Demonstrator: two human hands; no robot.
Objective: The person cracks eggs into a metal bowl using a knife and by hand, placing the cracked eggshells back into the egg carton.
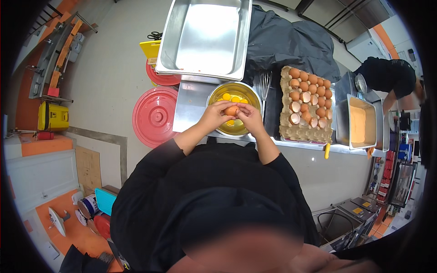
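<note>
Between my two hands is a brown egg, held over a round metal bowl. My left hand grips the egg from its left side. The fingers of my right hand press on its right end. Several raw yolks lie in clear egg white inside the bowl. To the right, a cardboard egg tray carries whole brown eggs toward its far side. Cracked shell halves sit in its nearer cups. A wire whisk rests between the bowl and the tray.
A large steel pan stands beyond the bowl. Black plastic sheeting lies behind the tray. Red lids are at the left. A steel container with orange-tan contents stands right, near another person. A yellow handle overhangs the table edge.
</note>
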